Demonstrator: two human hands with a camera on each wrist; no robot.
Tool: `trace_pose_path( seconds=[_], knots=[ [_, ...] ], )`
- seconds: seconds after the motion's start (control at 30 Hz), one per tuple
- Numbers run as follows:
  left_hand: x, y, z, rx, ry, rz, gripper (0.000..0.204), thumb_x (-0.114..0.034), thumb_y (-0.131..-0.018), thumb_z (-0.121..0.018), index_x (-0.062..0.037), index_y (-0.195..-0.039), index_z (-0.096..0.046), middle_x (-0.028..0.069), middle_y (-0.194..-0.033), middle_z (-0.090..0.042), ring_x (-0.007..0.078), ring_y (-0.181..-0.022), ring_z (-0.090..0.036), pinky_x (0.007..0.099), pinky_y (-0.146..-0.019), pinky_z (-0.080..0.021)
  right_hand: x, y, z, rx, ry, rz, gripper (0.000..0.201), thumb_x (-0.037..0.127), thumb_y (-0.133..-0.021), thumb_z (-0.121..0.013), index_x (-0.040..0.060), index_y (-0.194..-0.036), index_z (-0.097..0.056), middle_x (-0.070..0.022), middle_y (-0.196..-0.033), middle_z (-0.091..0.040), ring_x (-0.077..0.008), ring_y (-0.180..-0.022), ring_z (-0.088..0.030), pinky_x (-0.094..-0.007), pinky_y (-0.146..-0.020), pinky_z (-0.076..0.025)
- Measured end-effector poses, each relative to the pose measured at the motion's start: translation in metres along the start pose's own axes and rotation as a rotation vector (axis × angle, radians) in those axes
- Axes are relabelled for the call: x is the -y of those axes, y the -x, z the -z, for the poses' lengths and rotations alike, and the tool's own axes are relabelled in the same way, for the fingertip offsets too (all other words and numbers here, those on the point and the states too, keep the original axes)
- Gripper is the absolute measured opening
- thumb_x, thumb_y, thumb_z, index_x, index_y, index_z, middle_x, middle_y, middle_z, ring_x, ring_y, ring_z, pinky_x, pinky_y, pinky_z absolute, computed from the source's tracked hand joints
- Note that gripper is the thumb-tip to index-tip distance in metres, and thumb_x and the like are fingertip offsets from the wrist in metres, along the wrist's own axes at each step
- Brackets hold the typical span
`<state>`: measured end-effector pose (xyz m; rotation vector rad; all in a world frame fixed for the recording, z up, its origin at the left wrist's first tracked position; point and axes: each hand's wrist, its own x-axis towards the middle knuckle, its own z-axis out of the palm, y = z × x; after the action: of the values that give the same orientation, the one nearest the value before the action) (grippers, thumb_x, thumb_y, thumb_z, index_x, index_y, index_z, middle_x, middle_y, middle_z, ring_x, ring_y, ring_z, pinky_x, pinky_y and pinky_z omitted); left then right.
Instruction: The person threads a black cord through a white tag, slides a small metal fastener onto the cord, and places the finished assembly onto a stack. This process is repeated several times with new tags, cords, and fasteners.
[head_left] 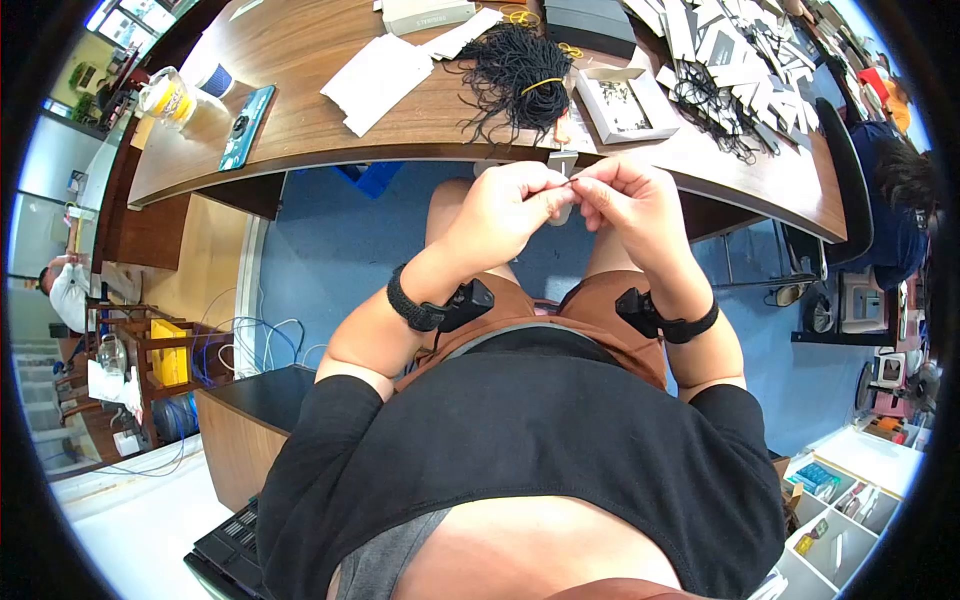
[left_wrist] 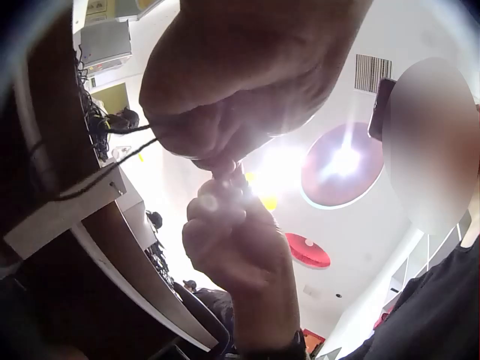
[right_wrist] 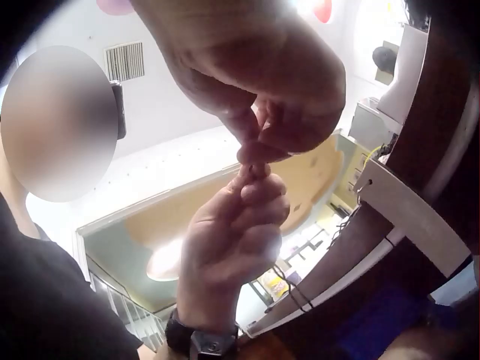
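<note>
In the head view my left hand (head_left: 505,215) and right hand (head_left: 640,205) meet fingertip to fingertip in front of the table edge. Both pinch a thin black cord (left_wrist: 112,174), whose strands run out of the left hand in the left wrist view. A white card tag (right_wrist: 412,217) with a small hole near one end hangs by the hands. The pinched cord ends are mostly hidden between the fingertips. On the table just beyond lies a bundle of black cords (head_left: 540,95) tied with a yellow band.
An open white box (head_left: 655,128) stands right of the bundle, with a heap of white tags (head_left: 740,60) and cords farther right. White sheets (head_left: 378,80), a teal phone-like slab (head_left: 245,130) and a cup (head_left: 168,98) lie or stand leftward on the wooden table (head_left: 300,110).
</note>
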<state>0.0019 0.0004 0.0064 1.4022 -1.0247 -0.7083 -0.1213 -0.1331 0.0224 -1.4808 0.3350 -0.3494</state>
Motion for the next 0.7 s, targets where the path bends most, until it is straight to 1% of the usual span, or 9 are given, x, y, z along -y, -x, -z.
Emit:
trace_pose_path(
  seconds=[0.03,0.1,0.2,0.3,0.4,0.5,0.6,0.63,0.7],
  knots=[
    [0.000,0.000,0.001,0.035,-0.048,-0.056,0.016,-0.013,-0.090,-0.056,0.0000,-0.084,-0.062,-0.0014,-0.068,-0.054,0.0042,-0.062,-0.046,0.0195,-0.054,-0.037,0.000,0.000,0.001,0.001,0.055,-0.007,0.011,0.009,-0.085,-0.064,-0.0010,-0.091,-0.065,-0.0029,-0.076,-0.066,-0.0047,-0.061,-0.056,-0.0178,-0.056,-0.046],
    [0.000,0.001,0.004,0.093,-0.047,-0.028,0.017,-0.014,-0.091,-0.055,0.0001,-0.084,-0.061,-0.0009,-0.069,-0.054,0.0046,-0.064,-0.047,0.0196,-0.056,-0.037,0.003,0.000,0.001,0.005,0.166,-0.022,0.013,0.009,-0.085,-0.064,-0.0007,-0.095,-0.065,-0.0026,-0.075,-0.066,-0.0043,-0.063,-0.057,-0.0180,-0.056,-0.047],
    [0.000,-0.001,0.008,0.167,-0.020,0.041,0.017,-0.014,-0.091,-0.053,-0.0005,-0.085,-0.061,-0.0009,-0.069,-0.054,0.0044,-0.063,-0.046,0.0190,-0.054,-0.036,-0.002,0.002,0.002,0.062,0.281,0.123,0.022,0.005,-0.083,-0.065,0.0030,-0.104,-0.064,-0.0047,-0.078,-0.066,-0.0085,-0.066,-0.060,-0.0211,-0.058,-0.048],
    [-0.010,-0.003,0.012,0.236,0.076,0.187,0.016,-0.014,-0.089,-0.052,-0.0015,-0.085,-0.061,-0.0016,-0.069,-0.053,0.0034,-0.062,-0.045,0.0179,-0.051,-0.034,0.002,0.000,0.000,-0.019,0.606,0.498,0.033,0.000,-0.077,-0.065,0.0081,-0.110,-0.063,-0.0082,-0.082,-0.066,-0.0167,-0.070,-0.063,-0.0261,-0.061,-0.051],
    [-0.010,-0.003,0.015,0.287,0.160,0.298,0.014,-0.012,-0.088,-0.052,-0.0027,-0.083,-0.061,-0.0026,-0.068,-0.052,0.0025,-0.059,-0.043,0.0169,-0.048,-0.032,0.006,-0.005,0.005,0.080,0.774,0.808,0.042,-0.003,-0.073,-0.065,0.0105,-0.112,-0.062,-0.0100,-0.083,-0.065,-0.0237,-0.073,-0.064,-0.0298,-0.066,-0.051],
    [-0.006,-0.003,0.015,0.311,0.214,0.334,0.013,-0.012,-0.087,-0.054,-0.0037,-0.081,-0.061,-0.0031,-0.066,-0.051,0.0022,-0.057,-0.041,0.0164,-0.047,-0.030,0.010,-0.001,0.006,0.143,0.770,0.748,0.037,-0.002,-0.072,-0.065,0.0091,-0.107,-0.064,-0.0094,-0.082,-0.065,-0.0241,-0.074,-0.064,-0.0306,-0.067,-0.052],
    [-0.008,-0.004,0.015,0.352,0.215,0.357,0.013,-0.013,-0.087,-0.055,-0.0047,-0.079,-0.062,-0.0032,-0.065,-0.051,0.0021,-0.054,-0.039,0.0161,-0.046,-0.028,0.011,-0.006,0.010,0.172,0.798,0.857,0.030,-0.002,-0.073,-0.065,0.0075,-0.101,-0.065,-0.0100,-0.082,-0.064,-0.0240,-0.073,-0.064,-0.0288,-0.065,-0.051],
    [-0.009,-0.005,0.015,0.371,0.206,0.367,0.014,-0.014,-0.087,-0.055,-0.0050,-0.079,-0.062,-0.0032,-0.065,-0.050,0.0021,-0.053,-0.038,0.0161,-0.046,-0.027,0.011,-0.004,0.009,0.151,0.772,0.755,0.026,-0.002,-0.075,-0.064,0.0063,-0.099,-0.066,-0.0094,-0.082,-0.065,-0.0221,-0.072,-0.063,-0.0278,-0.064,-0.051],
    [-0.014,-0.003,0.014,0.318,0.279,0.376,0.014,-0.014,-0.086,-0.056,-0.0047,-0.077,-0.061,-0.0033,-0.064,-0.050,0.0018,-0.053,-0.038,0.0161,-0.045,-0.025,0.011,0.003,0.006,0.109,0.719,0.556,0.018,-0.001,-0.079,-0.063,0.0040,-0.096,-0.066,-0.0081,-0.083,-0.065,-0.0181,-0.070,-0.063,-0.0256,-0.063,-0.050]
  ],
)
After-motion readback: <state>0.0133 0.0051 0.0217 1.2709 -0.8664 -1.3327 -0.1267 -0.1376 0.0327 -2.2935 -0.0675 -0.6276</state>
